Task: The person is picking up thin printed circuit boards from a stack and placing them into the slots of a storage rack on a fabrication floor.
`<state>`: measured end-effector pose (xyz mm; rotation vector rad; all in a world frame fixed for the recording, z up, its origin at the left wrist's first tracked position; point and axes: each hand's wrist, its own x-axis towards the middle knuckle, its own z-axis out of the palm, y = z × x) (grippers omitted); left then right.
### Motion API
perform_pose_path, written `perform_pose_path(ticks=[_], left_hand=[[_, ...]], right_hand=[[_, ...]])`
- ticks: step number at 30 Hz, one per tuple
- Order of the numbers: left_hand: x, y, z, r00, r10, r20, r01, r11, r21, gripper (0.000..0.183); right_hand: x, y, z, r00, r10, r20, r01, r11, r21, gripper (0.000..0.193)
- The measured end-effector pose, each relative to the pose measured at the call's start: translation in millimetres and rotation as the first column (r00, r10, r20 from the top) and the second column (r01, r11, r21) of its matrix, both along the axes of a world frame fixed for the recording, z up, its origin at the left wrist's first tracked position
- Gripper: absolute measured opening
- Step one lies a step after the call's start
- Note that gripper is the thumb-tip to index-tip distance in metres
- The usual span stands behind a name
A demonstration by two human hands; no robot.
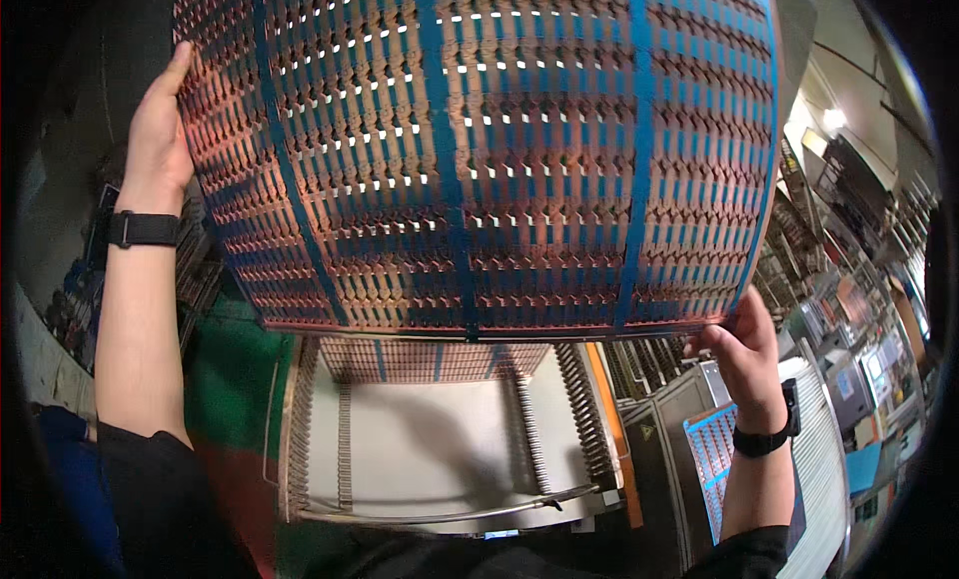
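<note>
A large circuit board panel (544, 129) with rows of copper pads on blue fills the upper middle, raised and tilted in front of me. My left hand (163, 129) grips its left edge, the thumb pointing up along the side. At the lower right corner my right hand (749, 357) holds the bottom edge between thumb and fingers. Beneath the panel stands a white-bottomed rack (430, 444) with coil-like slotted sides. Toward its far end a similar copper panel (450, 364) stands upright, partly hidden by the held one.
Another blue and copper panel (711, 454) lies on the right, beside my right forearm, near a grey machine cabinet (659, 459) and a pale ribbed surface (824, 459). An orange bar (609, 419) runs along the rack's right side. Green floor (235, 379) shows at left.
</note>
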<state>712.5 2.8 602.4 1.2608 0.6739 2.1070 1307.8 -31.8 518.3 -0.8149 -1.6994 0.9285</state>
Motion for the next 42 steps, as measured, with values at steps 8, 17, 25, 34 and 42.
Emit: perform_pose_path(ticks=[8, 17, 25, 34, 42], left_hand=[[-52.0, -4.7, -61.9, 0.989, 0.008, 0.151, 0.020, 0.984, -0.179, 0.040], [-47.2, 0.1, -90.1, 0.944, 0.286, 0.165, -0.287, 0.958, -0.015, 0.043], [-12.6, 22.6, -136.1, 0.913, 0.339, 0.228, -0.367, 0.925, 0.096, 0.034], [-16.0, 23.1, -183.6, 0.900, 0.377, 0.219, -0.389, 0.921, 0.014, 0.038], [3.9, 10.9, -183.5, 0.909, 0.415, 0.037, -0.410, 0.907, -0.101, 0.028]], right_hand=[[-50.1, 23.7, 34.2, 0.996, -0.027, 0.089, 0.026, 0.999, 0.019, 0.038], [-19.9, 77.3, 20.2, 0.957, -0.112, 0.268, 0.068, 0.983, 0.168, 0.023], [-6.7, 113.8, -54.7, 0.949, -0.150, 0.278, 0.100, 0.978, 0.185, 0.029], [-27.1, 125.6, -102.1, 0.953, -0.072, 0.293, 0.079, 0.997, -0.014, 0.031], [-40.4, 152.2, -148.3, 0.902, -0.184, 0.390, 0.207, 0.978, -0.017, 0.019]])
